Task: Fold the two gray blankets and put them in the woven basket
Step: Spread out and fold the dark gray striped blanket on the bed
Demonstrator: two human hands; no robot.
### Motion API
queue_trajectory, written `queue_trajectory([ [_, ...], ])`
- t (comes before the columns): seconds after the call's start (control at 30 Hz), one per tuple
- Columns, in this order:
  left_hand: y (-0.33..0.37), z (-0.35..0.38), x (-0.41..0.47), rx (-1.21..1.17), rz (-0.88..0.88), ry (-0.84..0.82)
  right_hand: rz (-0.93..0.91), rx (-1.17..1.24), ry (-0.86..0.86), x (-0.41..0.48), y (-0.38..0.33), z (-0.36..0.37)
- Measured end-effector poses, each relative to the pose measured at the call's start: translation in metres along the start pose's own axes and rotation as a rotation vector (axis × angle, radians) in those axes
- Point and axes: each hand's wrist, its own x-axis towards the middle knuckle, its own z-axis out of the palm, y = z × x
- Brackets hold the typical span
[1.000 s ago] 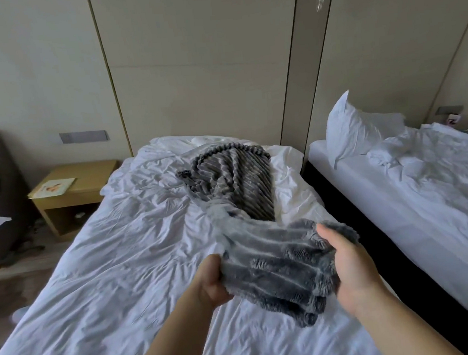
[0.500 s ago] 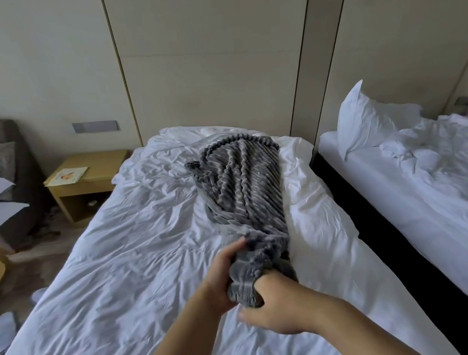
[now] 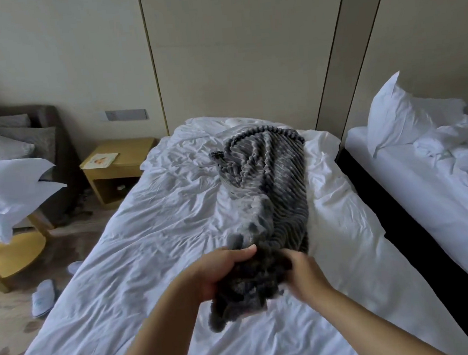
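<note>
At the left, a low pale wooden nightstand point(image 3: 134, 155) stands by the wall and white slippers point(image 3: 42, 297) lie on the floor. On the rumpled white bed point(image 3: 148, 241), the left hand point(image 3: 221, 269) clenches the near end of the dark gray ribbed plush blanket point(image 3: 272, 179), which stretches away as a long bunched strip toward the wall. The right hand point(image 3: 303, 273) grasps the same end from the other side. The cloth looks soft, limp and light, likely to sag out of shape, so corners and edges seem the best hold. No woven basket shows.
</note>
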Motion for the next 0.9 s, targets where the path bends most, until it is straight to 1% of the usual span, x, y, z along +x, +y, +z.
queue_trajectory([
  [0.07,0.011,-0.019,-0.005,-0.069,0.032,0.092,-0.019,-0.16,0.196,0.007,-0.007,-0.015],
  [0.1,0.017,-0.03,-0.008,-0.086,0.058,0.17,-0.052,-0.221,0.313,0.01,-0.012,-0.026],
  [0.13,0.023,-0.042,-0.01,-0.054,0.106,0.301,-0.109,-0.274,0.417,0.013,-0.016,-0.038],
  [0.17,0.027,-0.054,-0.01,0.055,0.157,0.47,-0.174,-0.312,0.486,0.014,-0.022,-0.049],
  [0.2,0.029,-0.065,-0.009,0.254,0.18,0.669,-0.224,-0.329,0.523,0.014,-0.028,-0.057],
  [0.23,0.03,-0.069,-0.009,0.488,0.173,0.86,-0.237,-0.29,0.527,0.013,-0.034,-0.063],
  [0.27,0.028,-0.065,-0.01,0.685,0.205,0.968,-0.212,-0.2,0.506,0.012,-0.04,-0.067],
  [0.3,0.025,-0.055,-0.012,0.785,0.291,0.937,-0.155,-0.103,0.459,0.013,-0.046,-0.068],
  [0.33,0.019,-0.04,-0.013,0.786,0.417,0.769,-0.099,-0.03,0.403,0.013,-0.052,-0.067],
  [0.37,0.011,-0.021,-0.012,0.77,0.48,0.542,-0.067,0.002,0.339,0.011,-0.06,-0.063],
  [0.4,0.003,0.002,-0.009,0.841,0.502,0.351,-0.065,-0.003,0.277,0.007,-0.068,-0.056],
  [0.43,-0.006,0.022,-0.003,0.981,0.527,0.241,-0.088,-0.018,0.229,0.002,-0.076,-0.048],
  [0.47,-0.017,0.037,0.007,1.085,0.568,0.228,-0.126,-0.033,0.193,-0.004,-0.083,-0.04],
  [0.5,-0.025,0.046,0.02,1.138,0.631,0.304,-0.178,-0.057,0.162,-0.012,-0.089,-0.033],
  [0.53,-0.029,0.05,0.026,1.091,0.668,0.41,-0.233,-0.099,0.124,-0.018,-0.092,-0.03],
  [0.6,-0.03,0.04,0.03,0.988,0.632,0.618,-0.288,-0.192,0.037,-0.024,-0.091,-0.032],
  [0.63,-0.03,0.028,0.031,1.07,0.6,0.678,-0.256,-0.252,-0.016,-0.024,-0.084,-0.037],
  [0.67,-0.03,0.016,0.03,1.207,0.587,0.705,-0.195,-0.328,-0.074,-0.024,-0.077,-0.043],
  [0.73,-0.034,-0.005,0.029,1.443,0.569,0.692,-0.028,-0.473,-0.205,-0.022,-0.058,-0.049],
  [0.77,-0.036,-0.01,0.028,1.509,0.583,0.669,0.047,-0.555,-0.253,-0.02,-0.047,-0.049],
  [0.83,-0.037,-0.016,0.027,1.481,0.595,0.651,0.139,-0.715,-0.26,-0.017,-0.026,-0.044],
  [0.9,-0.031,-0.022,0.022,1.408,0.556,0.693,0.175,-0.802,-0.168,-0.012,-0.008,-0.041],
])
